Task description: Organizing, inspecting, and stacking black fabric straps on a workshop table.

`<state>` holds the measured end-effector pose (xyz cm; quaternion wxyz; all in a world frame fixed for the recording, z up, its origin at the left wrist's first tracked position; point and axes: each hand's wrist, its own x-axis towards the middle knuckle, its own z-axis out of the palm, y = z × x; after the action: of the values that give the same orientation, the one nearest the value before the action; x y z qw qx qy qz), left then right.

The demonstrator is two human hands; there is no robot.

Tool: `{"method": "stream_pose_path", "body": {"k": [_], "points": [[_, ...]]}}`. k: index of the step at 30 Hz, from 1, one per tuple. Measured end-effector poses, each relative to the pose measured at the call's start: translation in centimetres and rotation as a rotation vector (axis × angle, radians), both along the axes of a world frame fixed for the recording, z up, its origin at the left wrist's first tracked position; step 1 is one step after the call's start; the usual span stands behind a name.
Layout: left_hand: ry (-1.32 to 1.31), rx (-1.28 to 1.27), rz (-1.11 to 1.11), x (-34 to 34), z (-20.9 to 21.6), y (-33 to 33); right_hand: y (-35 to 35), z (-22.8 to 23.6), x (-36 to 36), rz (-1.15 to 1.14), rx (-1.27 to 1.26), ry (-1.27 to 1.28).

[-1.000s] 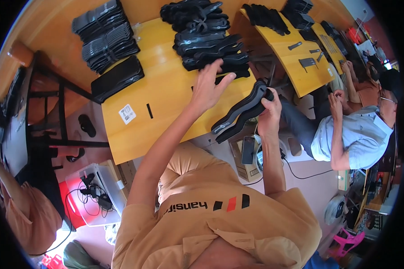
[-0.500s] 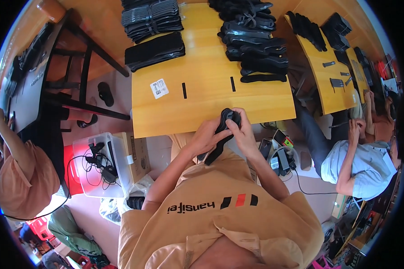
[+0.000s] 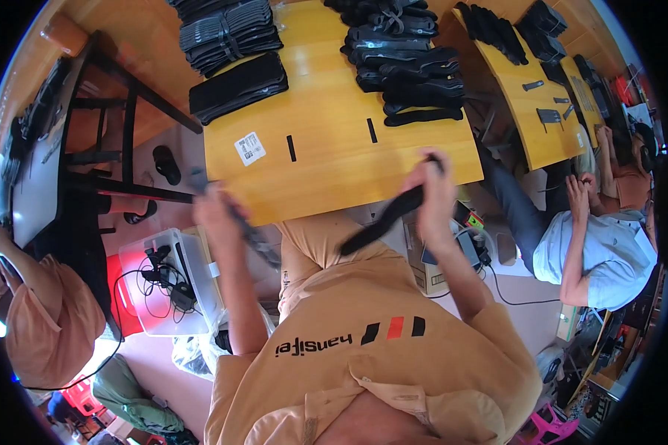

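Over the table's near left edge, my left hand [image 3: 221, 222] is closed around a long dark grey strip [image 3: 257, 239], smeared by motion, one end beyond my fingers and the other hanging down toward my lap. Off to the right, my right hand [image 3: 436, 199] grips a soft, black, sock-like strip [image 3: 382, 225]. One end shows above the fingers; the rest slants down to the left over my lap. The hands are far apart, and the two strips do not touch. Both are near the front edge of the yellow table [image 3: 319, 174].
Flat dark bundles [image 3: 237, 87] are stacked at the table's left; a layered black pile [image 3: 423, 89] lies at its right. A white label [image 3: 249, 149] and two short black strips [image 3: 291, 148] lie between. A clear bin with cables [image 3: 174, 285] stands left. Co-workers sit on both sides.
My hands have come apart from the joined black bundle, each carrying one strip. The left moved left, the right moved right and up. The view has shifted slightly.
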<state>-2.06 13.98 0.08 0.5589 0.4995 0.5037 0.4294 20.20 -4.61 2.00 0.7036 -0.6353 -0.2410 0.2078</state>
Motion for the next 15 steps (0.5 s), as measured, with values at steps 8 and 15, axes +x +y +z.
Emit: {"method": "stream_pose_path", "body": {"k": [8,15], "points": [[-0.305,0.091,0.211,-7.5,2.5,3.1,-5.6,-3.5,14.6,-0.400,0.244,0.505],[-1.017,-0.494,0.073,-5.7,-2.2,0.5,-3.3,-13.7,21.1,-0.554,-0.763,-0.638]]}}
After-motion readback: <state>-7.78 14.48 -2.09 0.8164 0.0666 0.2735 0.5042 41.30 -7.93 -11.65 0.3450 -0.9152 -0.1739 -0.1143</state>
